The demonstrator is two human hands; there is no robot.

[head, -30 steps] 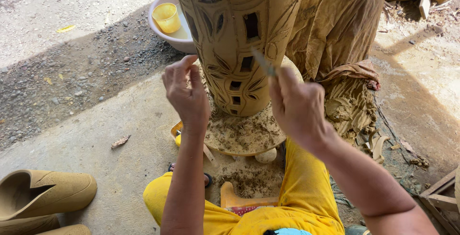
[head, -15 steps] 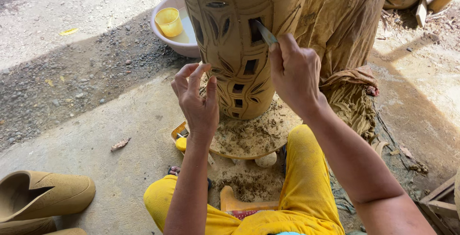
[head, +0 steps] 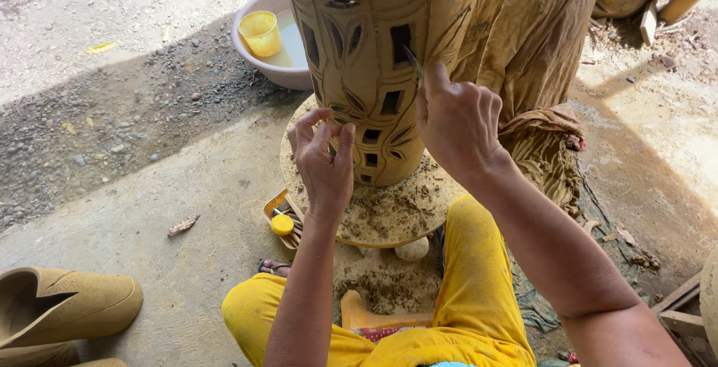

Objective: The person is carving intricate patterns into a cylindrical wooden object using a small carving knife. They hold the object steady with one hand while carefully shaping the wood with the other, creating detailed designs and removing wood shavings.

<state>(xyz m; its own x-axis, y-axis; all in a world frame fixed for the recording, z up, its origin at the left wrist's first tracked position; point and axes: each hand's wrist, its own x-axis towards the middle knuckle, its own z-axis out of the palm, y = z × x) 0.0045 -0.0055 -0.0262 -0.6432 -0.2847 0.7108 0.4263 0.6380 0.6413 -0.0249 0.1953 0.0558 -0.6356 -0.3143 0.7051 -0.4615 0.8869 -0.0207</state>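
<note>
A tall tan clay vessel [head: 359,53] with carved leaf lines and several cut-out rectangular holes stands on a round turntable [head: 389,210] strewn with clay scraps. My right hand [head: 456,124] is closed on a thin carving knife [head: 413,60], whose tip sits at the edge of a rectangular cut-out high on the vessel. My left hand [head: 325,161] rests against the vessel's lower left side, fingers loosely curled and holding nothing. My knees in yellow trousers [head: 464,285] flank the turntable.
A pale basin [head: 273,56] with water and a yellow cup [head: 262,32] sits behind on gravel. A small tray with tools and a yellow lid [head: 282,223] lies left of the turntable. Muddy cloth [head: 538,53] drapes on the right. Tan shoes [head: 60,307] lie at bottom left.
My right hand has raised the knife from the vessel's middle up to a higher cut-out. My left hand has dropped lower along the vessel's left side.
</note>
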